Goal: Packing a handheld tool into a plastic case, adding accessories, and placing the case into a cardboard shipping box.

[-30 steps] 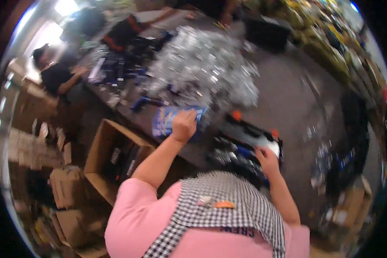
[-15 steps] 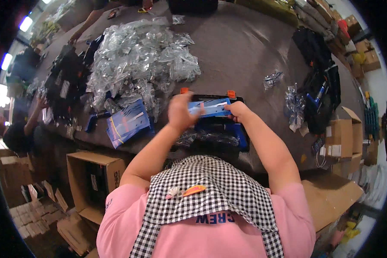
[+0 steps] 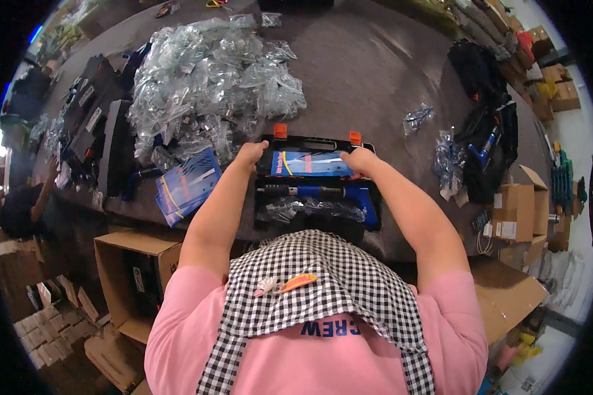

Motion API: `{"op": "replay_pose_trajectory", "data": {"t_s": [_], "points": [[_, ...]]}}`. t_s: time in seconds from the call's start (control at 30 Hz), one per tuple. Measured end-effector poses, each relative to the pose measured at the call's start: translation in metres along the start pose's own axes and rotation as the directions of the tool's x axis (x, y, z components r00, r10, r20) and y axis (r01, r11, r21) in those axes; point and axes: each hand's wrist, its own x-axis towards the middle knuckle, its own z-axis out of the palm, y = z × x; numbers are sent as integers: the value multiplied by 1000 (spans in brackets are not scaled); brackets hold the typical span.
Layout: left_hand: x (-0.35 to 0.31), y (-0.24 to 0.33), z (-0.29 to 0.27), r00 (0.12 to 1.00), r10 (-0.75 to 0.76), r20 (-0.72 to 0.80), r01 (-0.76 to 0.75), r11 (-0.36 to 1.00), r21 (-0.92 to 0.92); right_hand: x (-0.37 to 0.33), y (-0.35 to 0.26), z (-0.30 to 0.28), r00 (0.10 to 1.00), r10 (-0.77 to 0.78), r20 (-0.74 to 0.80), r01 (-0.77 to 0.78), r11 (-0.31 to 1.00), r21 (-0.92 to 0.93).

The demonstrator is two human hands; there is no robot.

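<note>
A black plastic tool case (image 3: 308,143) with orange latches lies open in front of me. A blue printed booklet (image 3: 308,164) rests flat in its far half, the lid. In the near half sits a blue and black gun-shaped tool (image 3: 359,197), with clear plastic bags (image 3: 310,209) beside it. My left hand (image 3: 249,155) is closed on the lid's left edge, its thumb on top. At the right edge my right hand (image 3: 364,161) is closed on the lid, thumb over the booklet's right end. Some of its fingers are hidden.
A big heap of clear plastic bags (image 3: 211,79) covers the table's left part. More blue booklets (image 3: 188,184) lie left of the case. Black cases (image 3: 115,148) stand farther left, near another person's arm (image 3: 44,191). Bagged parts (image 3: 449,164) lie at right; cardboard boxes (image 3: 135,242) stand below the table edge.
The booklet now lies flat in the lid. My left hand has moved left from above the booklet to the lid's edge. My right hand stays near the booklet's right end.
</note>
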Motion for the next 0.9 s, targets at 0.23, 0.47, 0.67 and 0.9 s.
{"op": "replay_pose_trajectory", "data": {"t_s": [0.23, 0.47, 0.67, 0.9], "points": [[-72, 51, 13, 924, 381, 38, -345, 870, -352, -56, 67, -16, 781, -276, -561, 434, 885, 170], [-193, 45, -41, 464, 600, 651, -521, 780, -347, -106, 169, -50, 623, -50, -780, 742, 351, 571], [-236, -20, 19, 573, 472, 670, -678, -185, 711, -130, 138, 43, 688, -725, 42, 640, 578, -507], [-228, -16, 26, 557, 407, 724, -725, -186, 663, -116, 148, 71, 708, -704, -52, 505, 556, -660]]}}
